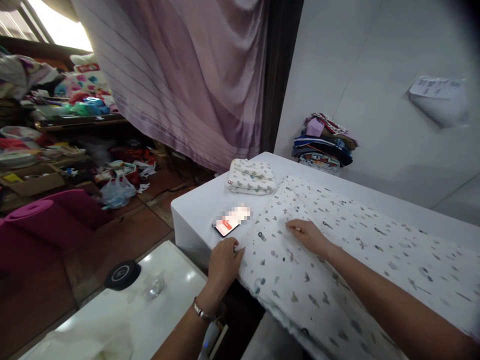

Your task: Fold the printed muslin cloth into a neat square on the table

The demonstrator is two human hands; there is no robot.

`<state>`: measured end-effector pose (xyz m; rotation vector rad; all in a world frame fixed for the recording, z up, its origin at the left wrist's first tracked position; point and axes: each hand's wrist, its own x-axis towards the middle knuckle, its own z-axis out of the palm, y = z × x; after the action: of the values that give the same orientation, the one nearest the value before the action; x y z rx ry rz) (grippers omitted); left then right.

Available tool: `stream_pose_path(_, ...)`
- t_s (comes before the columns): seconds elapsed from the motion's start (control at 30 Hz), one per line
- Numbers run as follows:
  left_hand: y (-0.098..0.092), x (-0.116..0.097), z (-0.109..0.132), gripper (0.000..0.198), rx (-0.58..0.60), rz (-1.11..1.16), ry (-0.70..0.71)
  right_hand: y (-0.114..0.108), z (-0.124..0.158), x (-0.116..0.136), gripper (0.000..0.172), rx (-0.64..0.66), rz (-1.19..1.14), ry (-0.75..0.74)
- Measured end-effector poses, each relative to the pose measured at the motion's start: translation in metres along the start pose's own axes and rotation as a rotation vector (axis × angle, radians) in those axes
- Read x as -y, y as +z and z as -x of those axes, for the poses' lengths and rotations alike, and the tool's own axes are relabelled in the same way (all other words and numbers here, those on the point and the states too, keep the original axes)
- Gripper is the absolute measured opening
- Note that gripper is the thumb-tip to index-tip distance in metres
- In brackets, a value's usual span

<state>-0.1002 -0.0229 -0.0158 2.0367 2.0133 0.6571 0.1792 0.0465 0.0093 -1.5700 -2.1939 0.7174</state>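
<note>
A long white cloth (285, 270) printed with small grey and green motifs lies spread over a white-covered table, its near edge hanging over the side. My left hand (223, 260), a metal-band watch on its wrist, is closed at the left edge of that cloth, thumb against it. On top of the cloth rests my right hand (305, 235), fingers curled together; no separate object shows in it. A phone (232, 219) with a lit screen lies just beyond my left hand. Behind it sits a folded bundle (251, 176) of similar printed cloth.
A low white glossy table (157, 320) at lower left bears a round black object (123, 275). Folded clothes (324, 142) are piled by the wall. A pink curtain (195, 75) hangs behind. Rolled magenta mat (56, 220), plastic bag (118, 191) and clutter fill the left.
</note>
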Motion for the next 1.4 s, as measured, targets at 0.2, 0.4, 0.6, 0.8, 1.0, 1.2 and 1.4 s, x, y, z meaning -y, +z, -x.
stream_pose_path(0.2, 0.007, 0.008, 0.003, 0.012, -0.028, 0.032, 0.085, 0.011, -0.111, 0.008, 0.036, 0.024, 0.392, -0.070)
stream_pose_path(0.4, 0.005, 0.013, 0.002, 0.013, 0.026, 0.023, 0.087, 0.016, -0.153, 0.003, 0.022, 0.161, 0.493, -0.165)
stream_pose_path(0.6, 0.005, 0.016, 0.002, 0.020, -0.022, 0.104, 0.141, 0.005, -0.164, 0.001, 0.016, 0.271, 0.536, -0.262)
stream_pose_path(0.8, 0.002, 0.025, 0.003, 0.028, -0.074, 0.122, 0.168, 0.006, -0.167, -0.001, 0.015, 0.277, 0.503, -0.290)
stream_pose_path(1.0, -0.001, 0.028, 0.004, 0.028, -0.047, 0.026, 0.181, 0.012, -0.176, -0.004, 0.024, 0.267, 0.431, -0.298)
stream_pose_path(1.2, -0.001, 0.028, 0.004, 0.026, -0.070, 0.013, 0.147, 0.013, -0.179, -0.005, 0.015, 0.266, 0.416, -0.317)
stream_pose_path(1.4, -0.002, 0.026, 0.005, 0.023, -0.023, -0.041, 0.136, 0.017, -0.180, -0.004, 0.018, 0.277, 0.437, -0.318)
